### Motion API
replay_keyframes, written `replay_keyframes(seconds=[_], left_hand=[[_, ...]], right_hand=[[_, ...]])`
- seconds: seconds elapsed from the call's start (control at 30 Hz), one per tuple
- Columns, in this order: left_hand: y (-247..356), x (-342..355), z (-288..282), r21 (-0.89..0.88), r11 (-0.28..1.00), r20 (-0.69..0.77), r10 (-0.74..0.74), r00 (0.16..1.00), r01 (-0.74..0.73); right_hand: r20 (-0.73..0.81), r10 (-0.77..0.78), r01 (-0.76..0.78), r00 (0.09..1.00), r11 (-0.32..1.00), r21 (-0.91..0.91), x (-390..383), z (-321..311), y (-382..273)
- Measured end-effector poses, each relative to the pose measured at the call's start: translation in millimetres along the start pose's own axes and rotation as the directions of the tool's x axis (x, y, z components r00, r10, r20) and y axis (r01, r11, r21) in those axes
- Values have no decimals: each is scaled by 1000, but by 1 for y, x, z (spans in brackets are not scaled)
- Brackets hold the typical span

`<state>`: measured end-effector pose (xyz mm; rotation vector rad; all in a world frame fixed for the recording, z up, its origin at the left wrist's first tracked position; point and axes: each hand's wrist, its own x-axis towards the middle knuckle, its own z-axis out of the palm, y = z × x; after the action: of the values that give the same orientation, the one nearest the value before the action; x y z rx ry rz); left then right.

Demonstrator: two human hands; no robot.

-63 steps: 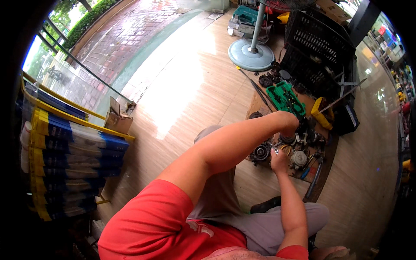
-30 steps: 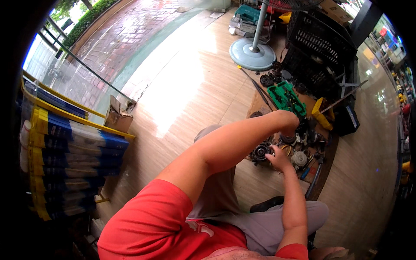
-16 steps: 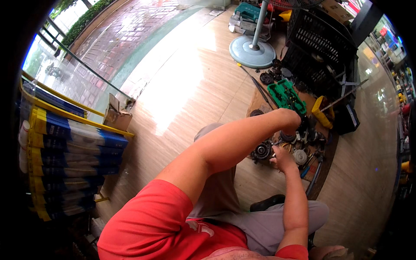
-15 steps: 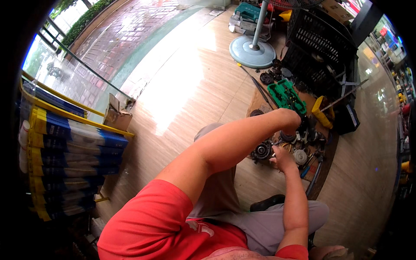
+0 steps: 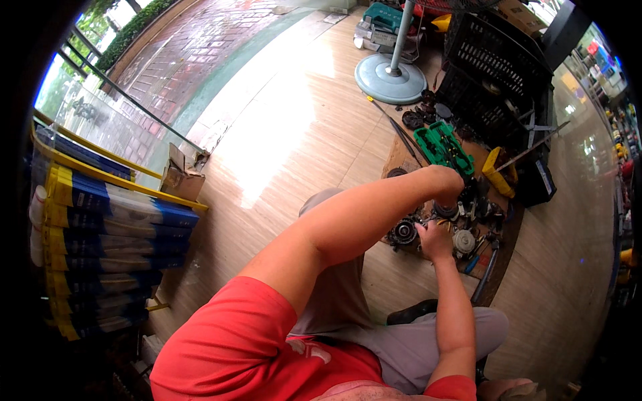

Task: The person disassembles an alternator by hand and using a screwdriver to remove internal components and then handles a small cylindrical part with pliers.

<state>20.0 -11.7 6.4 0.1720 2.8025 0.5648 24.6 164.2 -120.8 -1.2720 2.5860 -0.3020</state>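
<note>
My left hand (image 5: 449,188) reaches across the cardboard, bent down at the wrist with its fingers curled. What it grips is hidden beneath it, right above a dark round part (image 5: 445,211). Just nearer to me, my right hand (image 5: 437,242) is closed, thumb toward the left, around something too small to make out. A round dark metal part with a ringed centre (image 5: 404,231) lies to the left of the right hand. To its right sits a pale round part (image 5: 463,241). An open green tool case (image 5: 438,144) lies beyond my left hand.
Black plastic crates (image 5: 498,60) stand at the far right, with a yellow tray (image 5: 499,172) before them. A fan's round base (image 5: 390,79) is at the back. A hammer (image 5: 487,271) lies right of my forearm. Stacked blue-and-yellow packages (image 5: 114,234) fill the left.
My right hand has turned and shifted slightly up and left, its fingers now less visible. The left hand stays in nearly the same place.
</note>
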Motion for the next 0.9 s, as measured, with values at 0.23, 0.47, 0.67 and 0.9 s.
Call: replay_keyframes(seconds=[0.23,0.47,0.67,0.9], left_hand=[[2,9,2,7,1000,10,20,1000,-20],[5,8,4,28,999,17,29,999,-30],[11,11,2,10,1000,23,28,999,-28],[6,9,3,24,1000,77,-6,997,4]], right_hand=[[133,251,-283,959,804,523,13,28,28],[570,261,-583,779,-31,812,-1,24,30],[-209,-21,103,978,916,387,-8,30,27],[42,-85,90,996,987,-134,-18,0,9]])
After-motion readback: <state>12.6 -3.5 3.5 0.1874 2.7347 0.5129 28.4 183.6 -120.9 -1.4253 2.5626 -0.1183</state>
